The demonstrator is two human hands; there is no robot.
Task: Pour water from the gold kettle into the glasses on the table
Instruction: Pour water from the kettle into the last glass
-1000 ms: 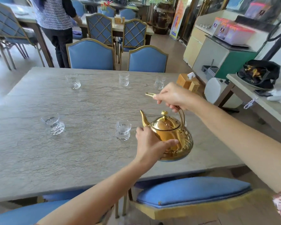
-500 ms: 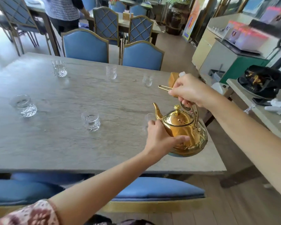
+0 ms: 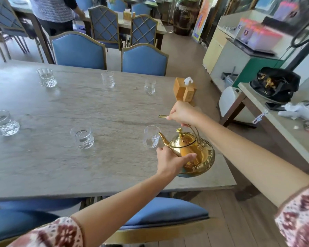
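Now the gold kettle (image 3: 191, 154) is held above the near right corner of the table (image 3: 61, 157), w/ both hands on it. Right hand (image 3: 183, 114) is closed around the top of the kettle's handle, above the lid. Left hand (image 3: 169, 160) is pressed against the kettle's side, thumb laid across the body, fingers hidden behind it. Kettle is tilted a little, spout pointing to the nearest glass (image 3: 151, 137) and just at its rim; I cannot tell if they touch, or if water is coming out. Second glass (image 3: 82, 137) stands further left of the kettle, third glass (image 3: 3, 123) at the far left edge. Three more glasses (image 3: 108, 79) stand in a row across the table from the kettle, in front of the blue chairs (image 3: 144, 59). Wooden box (image 3: 185, 90) w/ tissue is beyond the kettle, near the right edge.
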